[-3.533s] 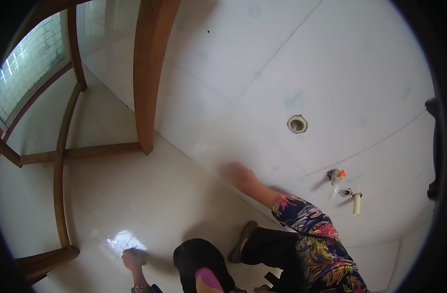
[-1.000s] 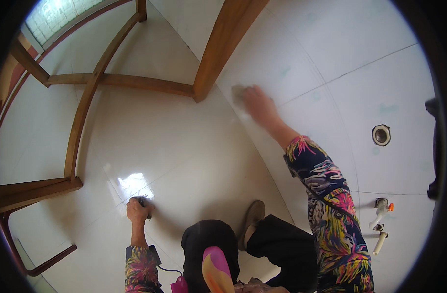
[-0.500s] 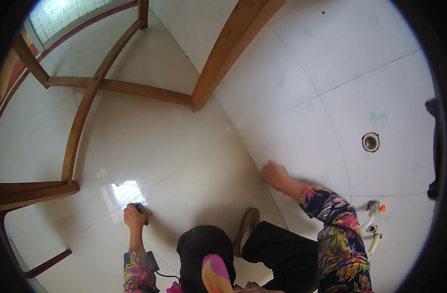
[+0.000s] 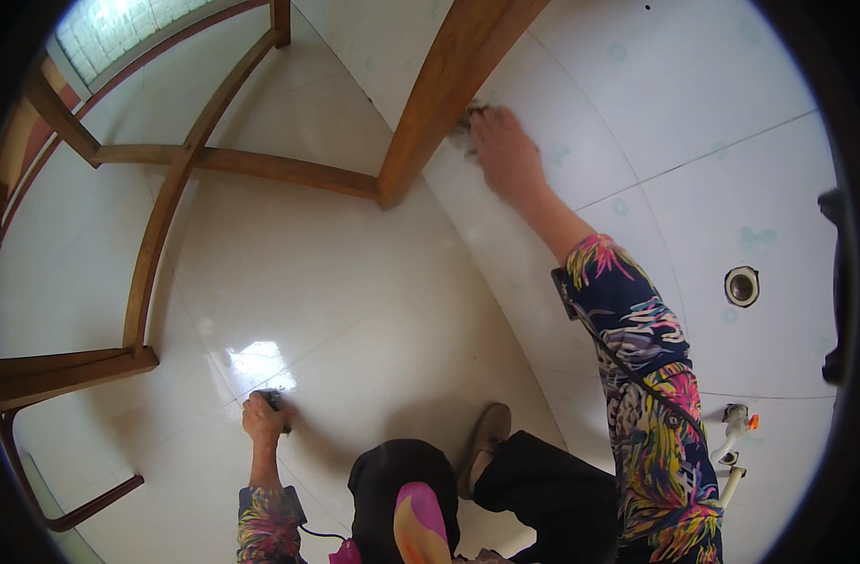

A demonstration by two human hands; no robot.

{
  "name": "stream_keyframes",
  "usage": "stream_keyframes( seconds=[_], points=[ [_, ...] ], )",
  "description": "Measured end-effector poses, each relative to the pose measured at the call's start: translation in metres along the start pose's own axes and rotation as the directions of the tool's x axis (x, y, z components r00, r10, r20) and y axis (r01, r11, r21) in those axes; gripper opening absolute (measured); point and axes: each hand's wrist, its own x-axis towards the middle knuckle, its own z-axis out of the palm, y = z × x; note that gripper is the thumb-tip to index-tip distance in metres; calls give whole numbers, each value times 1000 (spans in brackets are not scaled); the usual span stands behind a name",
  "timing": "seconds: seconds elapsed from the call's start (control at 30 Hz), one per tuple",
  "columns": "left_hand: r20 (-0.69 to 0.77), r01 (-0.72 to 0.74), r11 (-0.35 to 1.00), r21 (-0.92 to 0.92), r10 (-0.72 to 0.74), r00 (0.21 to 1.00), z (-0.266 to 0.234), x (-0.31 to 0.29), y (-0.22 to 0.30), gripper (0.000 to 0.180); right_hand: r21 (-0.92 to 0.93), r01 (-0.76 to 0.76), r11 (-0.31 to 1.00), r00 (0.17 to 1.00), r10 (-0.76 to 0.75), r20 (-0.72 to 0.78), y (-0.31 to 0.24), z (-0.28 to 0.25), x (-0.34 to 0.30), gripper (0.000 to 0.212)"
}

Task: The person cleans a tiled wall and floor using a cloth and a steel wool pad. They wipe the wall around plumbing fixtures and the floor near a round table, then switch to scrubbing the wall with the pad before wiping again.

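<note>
My right hand reaches far up along the white tiled wall, beside a thick wooden leg. Its fingers press a crumpled grey-brown rag against the tiles; blur and the leg partly hide the rag. Low at the left, my left hand is closed round a small dark object just over the glossy floor tiles. What that object is, I cannot make out. A bright patch of reflected light lies right beside it.
A wooden frame with a thick leg and crossing stretchers stands at the far left. On the wall at right are a round pipe fitting and a tap with an orange part. A dark red bar sits at lower left.
My right hand has swept up and away along the wall, from near the floor edge to beside the wooden leg. My left hand has stayed nearly in place.
</note>
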Motion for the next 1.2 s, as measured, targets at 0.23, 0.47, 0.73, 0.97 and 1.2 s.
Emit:
stream_keyframes(
  seconds=[0.23,0.47,0.73,0.97,1.2],
  points=[
    [12,9,1000,-12,-9,1000,-15,15,-1,72,181,203,962,953,-237,188,-113,81,-161,31],
    [1,12,999,-51,-12,1000,-11,25,-13,76,121,423,898,842,-439,314,-92,41,-156,25],
    [-14,-17,997,-72,16,1000,-13,0,-6,71,-158,30,987,993,-47,-107,-14,15,28,32],
    [87,63,998,-8,-63,994,-32,11,13,70,38,123,992,947,-128,294,-84,72,0,35],
    [34,59,998,-21,-58,998,-31,12,21,70,-7,165,986,967,-160,200,-148,134,-152,35]
  ],
)
